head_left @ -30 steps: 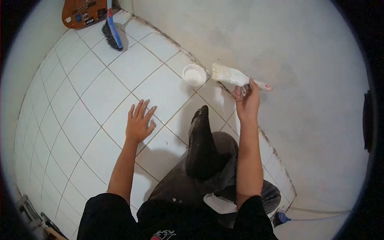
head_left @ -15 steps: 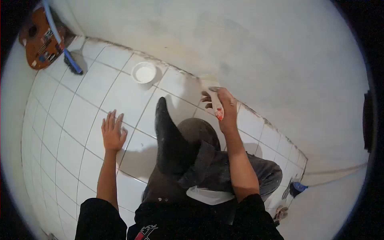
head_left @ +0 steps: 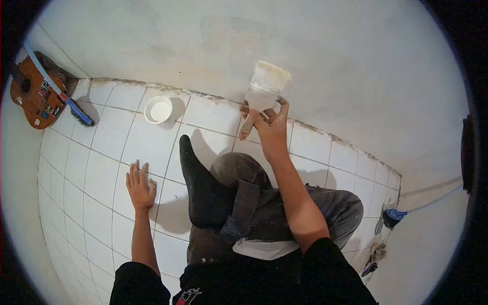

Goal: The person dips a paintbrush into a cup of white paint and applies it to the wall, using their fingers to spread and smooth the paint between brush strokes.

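A wide paintbrush (head_left: 265, 84) with whitish bristles is gripped near its base by my right hand (head_left: 273, 127). Its bristles point up against the pale wall (head_left: 325, 61), overlapping it in this view, and the handle end hangs below my fingers. My left hand (head_left: 140, 187) lies flat on the white tiled floor (head_left: 129, 134), fingers spread and holding nothing. Between the hands and toward the wall stands a small white bowl (head_left: 158, 110) with white stuff inside.
A sticker-covered guitar (head_left: 38, 94) leans in the far left corner, a blue-handled brush (head_left: 79, 113) in front of it. My black-socked foot (head_left: 203, 188) sticks up over my folded legs. At right, a blue broom (head_left: 394, 217) and a crumpled cloth (head_left: 375, 256) lie by the wall.
My right hand has turned and raised the brush, so its bristles now show higher on the wall. The view has tilted up; my left hand stays on the floor.
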{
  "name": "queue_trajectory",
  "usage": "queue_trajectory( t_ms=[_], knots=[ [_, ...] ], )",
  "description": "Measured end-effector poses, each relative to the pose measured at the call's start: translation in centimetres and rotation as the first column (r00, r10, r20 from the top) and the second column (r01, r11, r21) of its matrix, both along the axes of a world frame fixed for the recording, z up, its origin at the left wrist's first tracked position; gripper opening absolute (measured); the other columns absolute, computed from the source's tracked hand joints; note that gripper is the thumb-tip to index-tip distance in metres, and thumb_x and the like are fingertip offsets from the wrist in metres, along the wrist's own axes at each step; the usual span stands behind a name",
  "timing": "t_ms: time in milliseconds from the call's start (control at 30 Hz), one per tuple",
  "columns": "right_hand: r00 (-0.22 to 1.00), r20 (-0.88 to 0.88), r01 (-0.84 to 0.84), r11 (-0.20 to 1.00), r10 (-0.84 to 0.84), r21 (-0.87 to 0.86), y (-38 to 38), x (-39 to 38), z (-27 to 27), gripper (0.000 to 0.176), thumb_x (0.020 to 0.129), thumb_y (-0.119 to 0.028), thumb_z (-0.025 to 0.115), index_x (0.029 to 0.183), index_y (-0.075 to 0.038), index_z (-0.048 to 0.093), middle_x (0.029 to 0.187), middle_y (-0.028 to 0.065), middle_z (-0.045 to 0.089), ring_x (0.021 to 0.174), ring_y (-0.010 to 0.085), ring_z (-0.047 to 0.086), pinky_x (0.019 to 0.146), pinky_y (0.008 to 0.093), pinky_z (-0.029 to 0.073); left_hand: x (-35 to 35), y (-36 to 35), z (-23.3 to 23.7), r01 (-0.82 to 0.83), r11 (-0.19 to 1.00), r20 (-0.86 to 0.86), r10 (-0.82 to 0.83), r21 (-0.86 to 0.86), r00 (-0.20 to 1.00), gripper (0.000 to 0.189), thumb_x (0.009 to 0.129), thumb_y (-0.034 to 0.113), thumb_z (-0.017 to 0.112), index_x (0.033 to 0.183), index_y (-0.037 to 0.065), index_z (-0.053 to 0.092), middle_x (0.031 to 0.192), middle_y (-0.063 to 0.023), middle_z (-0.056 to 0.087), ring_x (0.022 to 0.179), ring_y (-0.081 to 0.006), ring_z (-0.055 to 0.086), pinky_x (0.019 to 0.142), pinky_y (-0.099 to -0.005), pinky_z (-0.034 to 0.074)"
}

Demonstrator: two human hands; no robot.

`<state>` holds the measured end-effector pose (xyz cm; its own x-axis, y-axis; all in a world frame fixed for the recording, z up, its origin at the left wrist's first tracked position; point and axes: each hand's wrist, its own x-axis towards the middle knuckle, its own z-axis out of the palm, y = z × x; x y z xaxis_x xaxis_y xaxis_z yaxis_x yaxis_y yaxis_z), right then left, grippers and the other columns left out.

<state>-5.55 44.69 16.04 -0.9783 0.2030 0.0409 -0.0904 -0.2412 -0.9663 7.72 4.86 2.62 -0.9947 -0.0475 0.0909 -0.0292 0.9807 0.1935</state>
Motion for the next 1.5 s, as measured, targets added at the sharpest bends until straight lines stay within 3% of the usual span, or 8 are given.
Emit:
queue_trajectory(
  t_ms=[100,200,333,467,767,833,1033,1500],
  knots=[
    [0.992,0.101,-0.088,0.985,0.073,0.152,1.2,-0.6,-1.2,0.035,0.096,0.0,0.061,0.13,0.002,0.05,0.115,0.0156,0.068,0.097,0.0241,0.07,0.089,0.0377,0.058,0.1,-0.2,-0.5,0.031,0.999,-0.04,-0.031,-0.016,0.999,0.063,0.087,0.019,0.057,0.15,0.015,0.051,0.163,-0.0139,0.037,0.154,-0.0353,0.029,0.126,-0.0569,0.018],
    [0.961,0.275,-0.053,0.988,0.012,0.143,1.4,-0.7,-1.8,0.043,0.095,-0.01,0.065,0.134,0.001,0.05,0.12,0.0157,0.065,0.109,0.0254,0.065,0.095,0.0393,0.055,0.0,-0.1,-0.3,0.027,1.0,-0.043,-0.027,-0.005,0.999,0.063,0.087,0.019,0.057,0.15,0.015,0.051,0.163,-0.0139,0.037,0.153,-0.0356,0.03,0.126,-0.0571,0.019],
    [0.956,0.293,0.001,0.995,-0.032,0.105,2.5,-1.9,-3.3,0.038,0.096,-0.011,0.059,0.132,0.001,0.05,0.112,0.014,0.064,0.099,0.0243,0.064,0.093,0.0393,0.055,0.1,-0.2,-0.5,0.021,1.0,-0.061,-0.021,0.0,0.998,0.061,0.088,0.021,0.055,0.149,0.016,0.052,0.163,-0.0123,0.038,0.154,-0.034,0.03,0.126,-0.0561,0.018],
    [0.96,0.271,0.101,0.99,-0.07,-0.103,2.5,-2.6,-5.1,0.033,0.099,-0.022,0.054,0.126,-0.003,0.052,0.096,0.0084,0.062,0.074,0.0167,0.061,0.068,0.036,0.055,0.0,-0.1,-0.4,0.004,1.0,-0.061,-0.004,0.001,0.998,0.06,0.088,0.02,0.055,0.147,0.017,0.054,0.163,-0.0104,0.04,0.153,-0.0326,0.03,0.126,-0.0546,0.018],
    [0.971,0.24,-0.063,0.954,-0.009,0.292,1.5,-2.4,-6.2,0.038,0.105,-0.034,0.061,0.128,-0.004,0.057,0.091,0.0078,0.065,0.082,0.0156,0.065,0.073,0.0336,0.054,0.0,-0.1,-0.3,0.002,1.0,-0.089,0.0,0.029,0.996,0.059,0.086,0.02,0.057,0.145,0.02,0.055,0.161,-0.0088,0.042,0.153,-0.0313,0.032,0.126,-0.0544,0.019],
    [0.994,0.107,-0.075,0.838,0.02,0.54,1.7,-2.8,-7.6,0.039,0.105,-0.034,0.063,0.127,-0.002,0.06,0.099,0.0103,0.07,0.092,0.0164,0.067,0.083,0.0343,0.054,0.0,-0.1,-0.3,-0.004,0.999,-0.088,0.008,0.039,0.996,0.059,0.086,0.02,0.057,0.145,0.02,0.055,0.161,-0.0086,0.042,0.153,-0.0312,0.032,0.126,-0.0543,0.019],
    [0.99,0.138,-0.031,0.968,-0.004,0.248,1.6,-3.0,-7.3,0.042,0.103,-0.035,0.067,0.127,0.0,0.063,0.1,0.0045,0.07,0.091,0.0129,0.066,0.08,0.0312,0.053,0.0,-0.1,-0.3,-0.013,0.999,-0.077,0.016,0.034,0.997,0.061,0.085,0.02,0.057,0.146,0.021,0.055,0.161,-0.0088,0.042,0.153,-0.0313,0.032,0.126,-0.0542,0.019],
    [0.902,0.412,0.009,0.962,-0.126,0.274,3.4,-4.4,-9.4,0.042,0.1,-0.037,0.071,0.11,0.004,0.068,0.082,0.0059,0.065,0.071,0.015,0.062,0.06,0.0332,0.052,-0.1,-0.2,-0.7,-0.01,1.0,-0.077,0.01,-0.004,0.997,0.062,0.084,0.023,0.056,0.147,0.02,0.055,0.161,-0.01,0.042,0.153,-0.0317,0.032,0.126,-0.0549,0.019]
  ],
)
